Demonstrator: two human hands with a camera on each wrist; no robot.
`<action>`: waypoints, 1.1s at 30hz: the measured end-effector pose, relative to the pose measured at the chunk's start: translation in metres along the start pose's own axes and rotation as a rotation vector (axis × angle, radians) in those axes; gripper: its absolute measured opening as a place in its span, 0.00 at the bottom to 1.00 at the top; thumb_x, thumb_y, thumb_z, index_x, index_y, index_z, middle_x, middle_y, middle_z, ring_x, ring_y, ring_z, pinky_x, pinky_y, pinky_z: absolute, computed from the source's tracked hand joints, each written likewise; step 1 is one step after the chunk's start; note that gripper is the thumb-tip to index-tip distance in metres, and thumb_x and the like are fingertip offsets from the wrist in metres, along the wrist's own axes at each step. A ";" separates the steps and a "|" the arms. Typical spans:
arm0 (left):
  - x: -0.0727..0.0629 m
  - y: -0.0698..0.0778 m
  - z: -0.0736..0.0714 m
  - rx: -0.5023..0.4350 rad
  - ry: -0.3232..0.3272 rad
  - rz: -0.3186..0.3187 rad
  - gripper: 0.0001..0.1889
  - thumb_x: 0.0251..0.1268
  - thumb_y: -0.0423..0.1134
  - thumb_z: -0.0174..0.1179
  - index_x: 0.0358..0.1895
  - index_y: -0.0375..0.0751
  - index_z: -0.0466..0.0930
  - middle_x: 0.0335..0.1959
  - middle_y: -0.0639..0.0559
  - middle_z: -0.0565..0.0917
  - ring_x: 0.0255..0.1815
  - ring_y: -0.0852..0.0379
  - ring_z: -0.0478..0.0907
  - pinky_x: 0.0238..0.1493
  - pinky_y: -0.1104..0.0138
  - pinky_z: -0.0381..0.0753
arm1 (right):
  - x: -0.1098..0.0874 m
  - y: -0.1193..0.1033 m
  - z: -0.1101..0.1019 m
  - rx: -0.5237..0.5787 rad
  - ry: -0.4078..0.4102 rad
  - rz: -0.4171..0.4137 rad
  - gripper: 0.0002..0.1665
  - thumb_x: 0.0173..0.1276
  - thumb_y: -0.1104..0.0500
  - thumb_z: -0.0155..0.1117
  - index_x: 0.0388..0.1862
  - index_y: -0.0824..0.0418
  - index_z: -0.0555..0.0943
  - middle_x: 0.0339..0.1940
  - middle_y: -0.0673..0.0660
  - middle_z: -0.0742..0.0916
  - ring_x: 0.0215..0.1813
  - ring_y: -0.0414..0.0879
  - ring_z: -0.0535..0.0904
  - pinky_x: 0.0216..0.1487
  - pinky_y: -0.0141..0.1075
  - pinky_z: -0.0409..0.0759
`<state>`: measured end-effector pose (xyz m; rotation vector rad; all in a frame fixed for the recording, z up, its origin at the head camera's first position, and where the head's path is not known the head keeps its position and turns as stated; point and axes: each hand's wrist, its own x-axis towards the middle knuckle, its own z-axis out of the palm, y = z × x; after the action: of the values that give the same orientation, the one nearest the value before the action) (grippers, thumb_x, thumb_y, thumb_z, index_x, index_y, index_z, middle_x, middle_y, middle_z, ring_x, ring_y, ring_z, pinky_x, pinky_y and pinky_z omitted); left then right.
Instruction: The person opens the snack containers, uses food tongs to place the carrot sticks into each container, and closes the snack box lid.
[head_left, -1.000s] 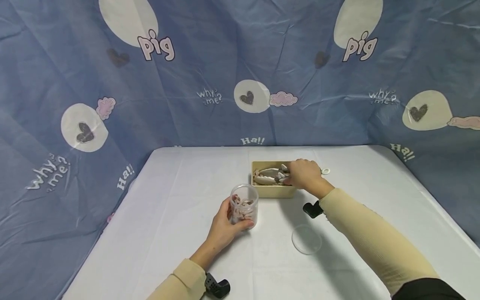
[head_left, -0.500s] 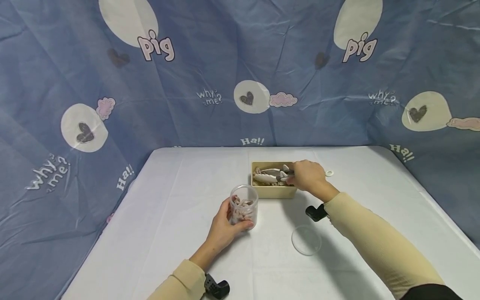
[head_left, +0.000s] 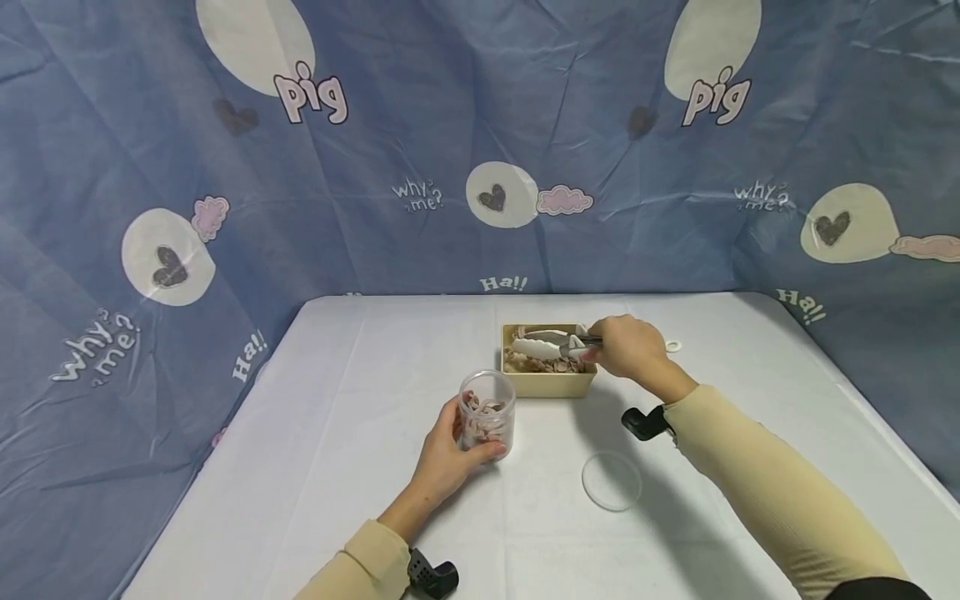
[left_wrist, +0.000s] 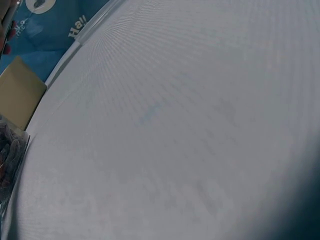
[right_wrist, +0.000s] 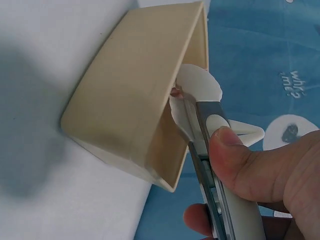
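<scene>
My left hand grips a clear plastic jar from its left side, fingers behind and thumb across the front. Small pinkish-brown curled pieces lie inside it. At the back, my right hand holds tongs with white scalloped heads and grey handles, over a beige box of brownish pieces. In the right wrist view, the tongs' heads stand at the box's opening, with a bit of pinkish-brown stuff between them. The left wrist view catches only the jar's edge and the box's side.
A clear round lid lies flat on the white-covered table, right of the jar and in front of the box. The tongs' white end ring sticks out behind the right hand. A blue patterned curtain hangs behind the table.
My right hand has drawn the tongs to the right and up, so their heads sit higher over the box and more of its contents show. The left hand and jar stay put.
</scene>
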<state>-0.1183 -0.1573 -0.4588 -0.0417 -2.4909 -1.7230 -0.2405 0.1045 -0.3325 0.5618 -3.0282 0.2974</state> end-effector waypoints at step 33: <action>0.000 0.000 -0.001 0.000 -0.005 0.002 0.49 0.49 0.46 0.77 0.74 0.46 0.58 0.68 0.45 0.73 0.75 0.42 0.65 0.78 0.51 0.63 | -0.012 0.006 -0.020 0.053 0.045 -0.040 0.20 0.64 0.50 0.70 0.52 0.57 0.86 0.46 0.61 0.90 0.45 0.60 0.86 0.35 0.51 0.83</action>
<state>-0.1179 -0.1580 -0.4585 -0.0488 -2.4936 -1.7237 -0.2314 0.1185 -0.3145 0.6100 -2.9693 0.3848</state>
